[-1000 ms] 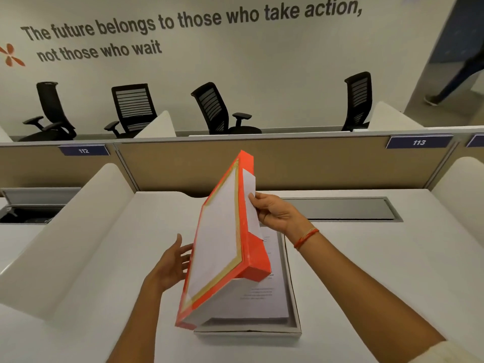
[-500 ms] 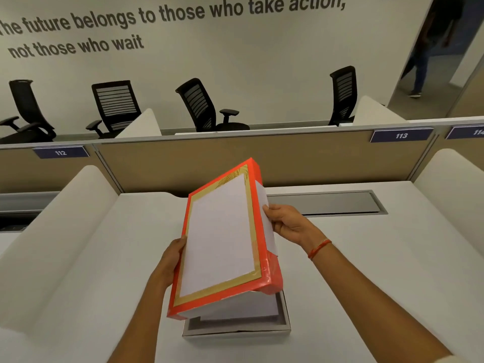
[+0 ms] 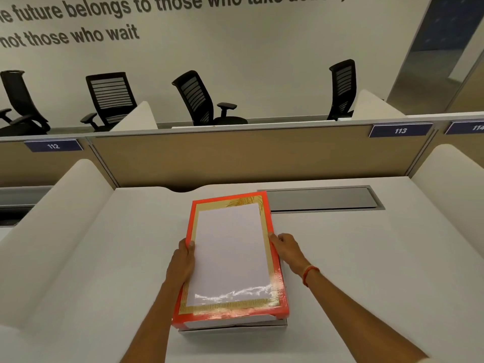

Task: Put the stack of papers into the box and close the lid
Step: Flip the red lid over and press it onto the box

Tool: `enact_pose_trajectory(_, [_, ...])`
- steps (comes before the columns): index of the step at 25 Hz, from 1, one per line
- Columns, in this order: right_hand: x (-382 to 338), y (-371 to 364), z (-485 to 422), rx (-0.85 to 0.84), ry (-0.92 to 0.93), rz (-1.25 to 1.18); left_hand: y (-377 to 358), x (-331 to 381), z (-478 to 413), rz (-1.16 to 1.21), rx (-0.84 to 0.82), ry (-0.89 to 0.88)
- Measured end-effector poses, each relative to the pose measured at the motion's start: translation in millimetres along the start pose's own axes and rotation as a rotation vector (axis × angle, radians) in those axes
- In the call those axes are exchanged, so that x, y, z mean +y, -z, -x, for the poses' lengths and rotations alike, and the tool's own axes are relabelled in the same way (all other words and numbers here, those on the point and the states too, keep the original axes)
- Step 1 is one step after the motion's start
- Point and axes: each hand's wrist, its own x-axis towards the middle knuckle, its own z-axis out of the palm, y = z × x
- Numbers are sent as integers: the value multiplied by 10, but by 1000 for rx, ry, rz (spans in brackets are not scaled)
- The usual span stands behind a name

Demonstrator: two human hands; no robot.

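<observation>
Both hands gripped the orange lid (image 3: 230, 258) over the box (image 3: 233, 328). Left hand (image 3: 183, 260) clasped its left edge; right hand (image 3: 286, 248), its right.

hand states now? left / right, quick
Left hand: closed on the left edge of the orange lid, thumb on top.
Right hand: closed on the lid's right edge.

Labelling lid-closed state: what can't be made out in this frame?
Head view:
- Stack of papers: hidden under the orange lid.
- Box base: only a near sliver shows, so full seating is unclear.
- Left hand and right hand fingers: partly behind the lid's sides.
- Wall lettering: cut off by the frame.
</observation>
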Motion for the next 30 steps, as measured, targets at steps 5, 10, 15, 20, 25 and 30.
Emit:
enact_pose_trajectory(5, [241,-45,-63,3,-35,-12,-113,-130,6,-91,20,5])
enact_pose_trajectory(10, [400,-86,-114,1,-64,23,-193,-177,-8,-153,26,21])
enact_pose_trajectory(15, [423,-122,-118,0,-58,85,-259,-199,-11,-165,25,24])
enact_pose_trajectory(20, [395,-179,-149,22,-25,306,-287,-184,-62,-205,19,-17])
enact_pose_trajectory(25, [411,-262,-137,149,294,855,-338,-217,-134,-478,137,-243])
enact_pose_trajectory(30, [437,-346,-185,68,428,1012,-431,-259,-229,-623,90,-399])
